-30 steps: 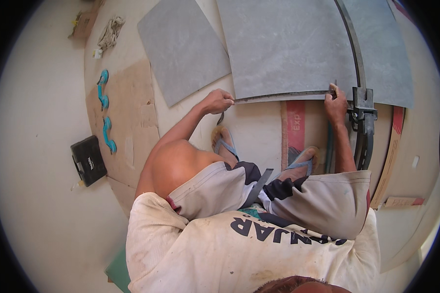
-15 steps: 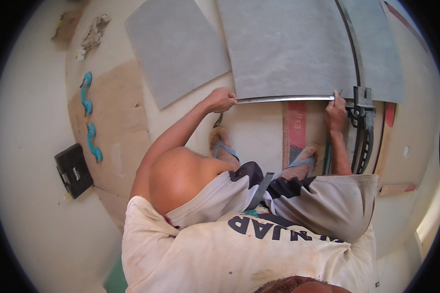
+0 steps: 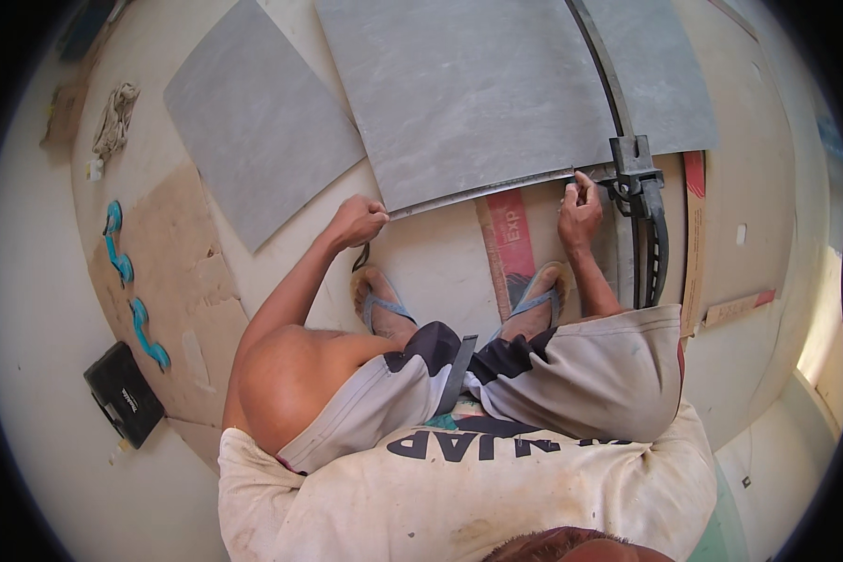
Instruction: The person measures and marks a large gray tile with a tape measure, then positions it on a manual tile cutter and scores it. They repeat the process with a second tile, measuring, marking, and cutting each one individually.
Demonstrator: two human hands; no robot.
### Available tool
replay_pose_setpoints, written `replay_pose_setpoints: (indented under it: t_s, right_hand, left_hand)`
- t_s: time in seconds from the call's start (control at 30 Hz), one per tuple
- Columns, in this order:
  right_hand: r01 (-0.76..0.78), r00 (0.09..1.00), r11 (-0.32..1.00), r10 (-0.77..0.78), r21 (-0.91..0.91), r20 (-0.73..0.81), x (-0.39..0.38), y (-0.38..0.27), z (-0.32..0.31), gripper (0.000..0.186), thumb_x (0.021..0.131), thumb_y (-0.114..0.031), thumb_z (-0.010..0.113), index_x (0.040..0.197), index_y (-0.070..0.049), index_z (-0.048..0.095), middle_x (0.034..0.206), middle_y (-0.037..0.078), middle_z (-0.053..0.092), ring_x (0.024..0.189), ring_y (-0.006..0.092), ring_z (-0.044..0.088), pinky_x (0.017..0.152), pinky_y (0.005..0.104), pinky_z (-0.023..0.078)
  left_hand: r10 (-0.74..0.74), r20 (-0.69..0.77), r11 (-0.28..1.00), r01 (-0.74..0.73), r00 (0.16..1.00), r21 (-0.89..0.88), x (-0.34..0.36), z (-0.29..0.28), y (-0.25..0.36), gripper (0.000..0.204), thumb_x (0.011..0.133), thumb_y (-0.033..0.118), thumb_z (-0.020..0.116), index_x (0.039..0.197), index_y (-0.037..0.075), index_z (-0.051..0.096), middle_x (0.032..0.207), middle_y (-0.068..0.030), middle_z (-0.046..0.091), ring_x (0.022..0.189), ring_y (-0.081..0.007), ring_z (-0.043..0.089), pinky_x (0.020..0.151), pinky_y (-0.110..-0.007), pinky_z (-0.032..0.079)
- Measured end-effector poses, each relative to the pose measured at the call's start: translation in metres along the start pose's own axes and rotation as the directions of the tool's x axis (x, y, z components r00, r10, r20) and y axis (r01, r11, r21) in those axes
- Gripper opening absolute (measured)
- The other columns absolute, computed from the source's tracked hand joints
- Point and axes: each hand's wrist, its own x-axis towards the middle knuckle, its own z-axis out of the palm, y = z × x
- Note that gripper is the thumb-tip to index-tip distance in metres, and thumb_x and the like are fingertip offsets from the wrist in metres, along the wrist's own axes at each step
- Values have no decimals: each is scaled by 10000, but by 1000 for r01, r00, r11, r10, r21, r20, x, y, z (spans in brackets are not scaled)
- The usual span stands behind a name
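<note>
A large grey tile lies flat beneath the dark rail of a tile cutter. A narrow silvery tape measure is stretched along the tile's near edge. My left hand is closed on the tape measure at the tile's near left corner; a dark strap dangles below, and the rest of what lies in the fist is hidden. At the tape's right end, beside the cutter's head, my right hand is pinched, its fingertips at the tile edge. A small, thin dark thing shows at those fingertips, too small to name.
Another grey tile lies to the left. Farther left are teal suction lifters on brown cardboard, a black case and a crumpled rag. A red-and-brown cardboard strip runs between my sandalled feet.
The whole view has shifted, so tiles, cutter and hands sit farther left in it. Both hands stay at the ends of the tape along the tile edge.
</note>
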Motion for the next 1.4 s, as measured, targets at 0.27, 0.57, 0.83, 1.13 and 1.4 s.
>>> replay_pose_setpoints:
  t_s: [0.27, 0.57, 0.83, 1.13, 1.4]
  right_hand:
    - [-500, 856, 784, 383, 369, 346, 14, 3, 12, 217, 963, -226, 630, 1052, -28, 634, 859, 28, 649, 719, 104, 643, 601, 230, 526]
    - [-590, 805, 684, 535, 429, 255, 17, -10, 25, 229, 965, -228, 610, 868, -20, 617, 748, 37, 627, 633, 123, 633, 545, 234, 511]
    - [-554, 816, 663, 552, 504, 171, 15, 4, 49, 145, 952, -164, 605, 848, -62, 600, 745, 3, 605, 598, 88, 586, 454, 216, 392]
    - [-583, 811, 670, 507, 459, 291, 3, -6, 70, 144, 935, -160, 617, 822, -73, 600, 709, -10, 577, 569, 64, 521, 464, 216, 375]
    - [122, 992, 992, -122, -18, 14, -6, -8, 42, 273, 861, -168, 692, 1076, -8, 643, 796, 63, 612, 736, 200, 589, 729, 385, 503]
  left_hand:
    - [-53, 57, 992, 59, 997, -114, 4, -2, -4, 223, 831, 199, 643, 749, -8, 659, 635, -26, 576, 602, -118, 512, 579, -309, 428]
    - [-123, 33, 941, 127, 992, -312, 7, 8, -4, 208, 855, 224, 679, 795, 24, 689, 687, 5, 580, 644, -106, 493, 587, -296, 412]
    - [-58, -60, 966, 41, 996, -256, 8, 8, -7, 221, 881, 227, 671, 716, 82, 642, 644, 33, 546, 550, -78, 461, 499, -259, 367]
    - [-56, -71, 970, 38, 996, -242, 6, -30, -21, 203, 859, 208, 653, 762, 30, 665, 654, 14, 572, 570, -82, 494, 516, -268, 392]
    - [21, -136, 988, 0, 991, 154, -17, -51, -24, 263, 778, 243, 643, 821, -10, 700, 703, -128, 671, 681, -218, 637, 662, -354, 499]
